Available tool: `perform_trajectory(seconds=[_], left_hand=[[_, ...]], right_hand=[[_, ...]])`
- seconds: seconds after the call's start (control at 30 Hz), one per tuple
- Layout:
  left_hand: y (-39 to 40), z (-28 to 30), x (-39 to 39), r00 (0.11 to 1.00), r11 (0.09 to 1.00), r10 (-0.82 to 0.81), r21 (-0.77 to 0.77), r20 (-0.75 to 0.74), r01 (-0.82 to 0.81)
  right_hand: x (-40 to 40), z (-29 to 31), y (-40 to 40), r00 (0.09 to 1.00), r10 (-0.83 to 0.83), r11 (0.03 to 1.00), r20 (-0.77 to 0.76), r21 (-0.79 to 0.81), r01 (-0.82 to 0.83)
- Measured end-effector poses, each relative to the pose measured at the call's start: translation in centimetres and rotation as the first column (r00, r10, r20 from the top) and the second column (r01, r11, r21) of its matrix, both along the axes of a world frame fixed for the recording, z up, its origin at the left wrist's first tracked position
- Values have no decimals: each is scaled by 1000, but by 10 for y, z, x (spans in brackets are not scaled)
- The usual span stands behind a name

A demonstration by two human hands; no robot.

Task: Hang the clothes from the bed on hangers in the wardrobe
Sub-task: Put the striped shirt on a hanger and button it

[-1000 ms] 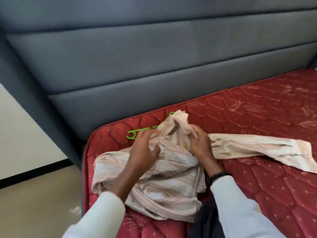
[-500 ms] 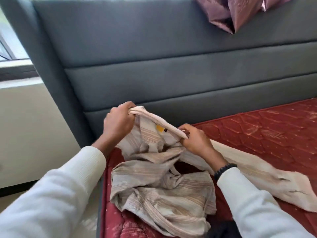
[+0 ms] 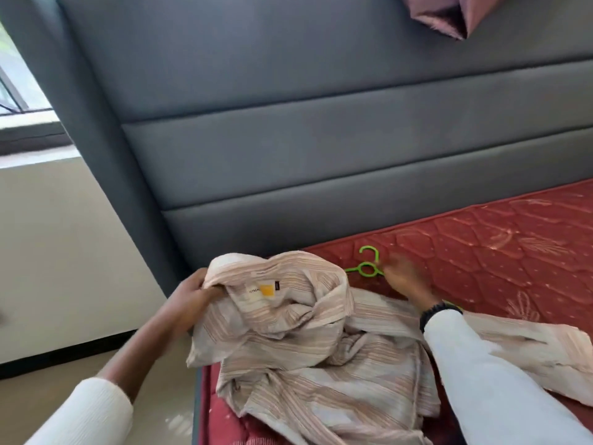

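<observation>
Shirt, striped beige and pink, heaped on the near left corner of the red quilted mattress, collar end lifted, one sleeve trailing off to the right across the bed

Far left: window with a pale wall and dark skirting under it, beige floor below. Grey padded headboard filling the upper middle

Left hand, white sleeve pushed back on the forearm, fingers curled round the collar edge of the shirt, gripping it and holding it raised off the mattress; yellow label showing inside the collar just right of the fingers

Right of the raised collar: green hanger lying flat on the mattress near the headboard, hook pointing away, partly hidden behind the shirt and the wrist

Right hand, blurred, at the hanger's neck, fingers touching or just beside it; cannot tell whether closed round it. Black band on the wrist above the white cuff

Top right: mauve cloth draped over the headboard's top edge
</observation>
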State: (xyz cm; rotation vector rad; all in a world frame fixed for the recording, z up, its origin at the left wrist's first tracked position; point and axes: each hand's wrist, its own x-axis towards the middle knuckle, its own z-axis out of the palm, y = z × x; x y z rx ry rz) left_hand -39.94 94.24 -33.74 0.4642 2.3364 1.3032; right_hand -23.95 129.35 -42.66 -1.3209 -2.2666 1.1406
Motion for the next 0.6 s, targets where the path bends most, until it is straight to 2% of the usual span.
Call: perform_trajectory(seconds=[0.03, 0.07, 0.1, 0.13, 0.2, 0.23, 0.3, 0.37, 0.47, 0.53, 0.6], left_hand=[[3, -3, 1, 998, 999, -32, 15, 49, 32], [7, -7, -2, 995, 998, -60, 32, 77, 58], [9, -11, -3, 993, 996, -80, 51, 91, 75], [13, -12, -4, 992, 994, -93, 66, 85, 88], [22, -16, -8, 993, 990, -96, 110, 66, 89], [27, -21, -10, 995, 988, -72, 140, 70, 61], [38, -26, -11, 998, 987, -22, 158, 51, 13], [47, -31, -16, 998, 995, 36, 99, -57, -30], [55, -30, -26, 956, 998, 36, -45, -291, -51], [58, -19, -32, 927, 993, 13, -106, -374, -56], [57, -4, -43, 891, 979, -16, -188, -454, -79]], right_hand=[[4, -21, 3, 978, -46, 994, 203, 110, 24], [5, -42, 5, 917, -98, 971, 387, 241, 3], [9, -56, 3, 850, -151, 932, 505, 359, -48], [9, -61, 3, 815, -187, 898, 548, 432, -85], [2, -63, 13, 845, -205, 893, 494, 447, -44], [0, -64, 20, 872, -176, 919, 457, 394, -22], [4, -56, 28, 937, -76, 959, 341, 281, -25], [12, -39, 30, 980, 39, 966, 193, 242, -87], [23, 10, 22, 1000, 13, 935, 23, 354, -20], [26, 50, 13, 997, -45, 890, -63, 451, 69], [31, 92, 1, 989, -32, 843, -142, 528, 103]])
